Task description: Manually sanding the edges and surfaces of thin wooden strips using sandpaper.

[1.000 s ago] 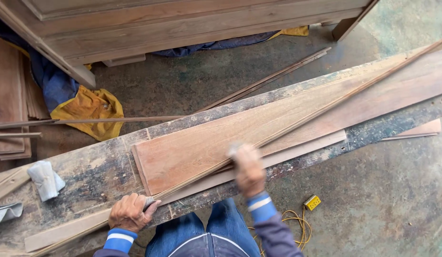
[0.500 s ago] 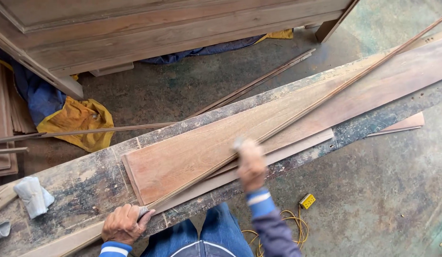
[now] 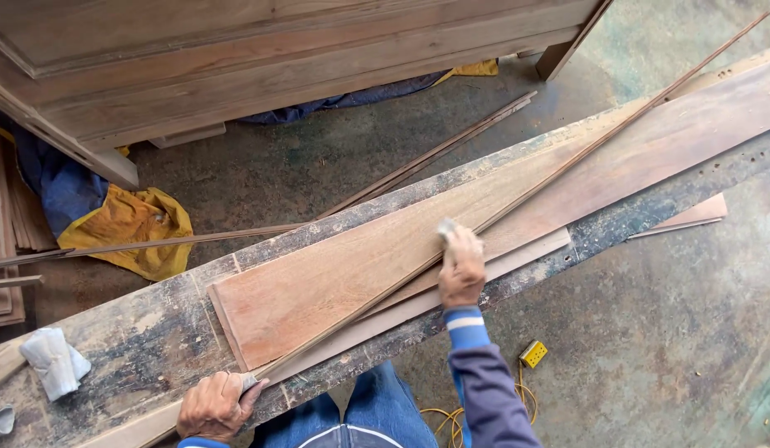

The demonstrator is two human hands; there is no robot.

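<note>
A long thin wooden strip [image 3: 567, 162] lies diagonally on top of a wide reddish board [image 3: 518, 195], which rests on a worn, stained workbench [image 3: 144, 332]. My left hand [image 3: 215, 405] pins the near end of the strip against the bench. My right hand [image 3: 461, 267] is shut on a small pale sanding pad [image 3: 445, 228] and presses it on the strip around its middle. A thinner pale board [image 3: 518, 259] sticks out from under the reddish one.
A large wooden cabinet [image 3: 277, 58] stands beyond the bench. Loose strips [image 3: 435, 153] lie on the concrete floor, with yellow and blue cloth [image 3: 128, 224] at left. A white rag [image 3: 53, 361] sits on the bench's left end. A yellow socket block [image 3: 533, 354] with cable lies by my legs.
My right hand has slid the pad farther up the strip, away from me to the right. My left hand stays on the strip's near end. The view shifted slightly.
</note>
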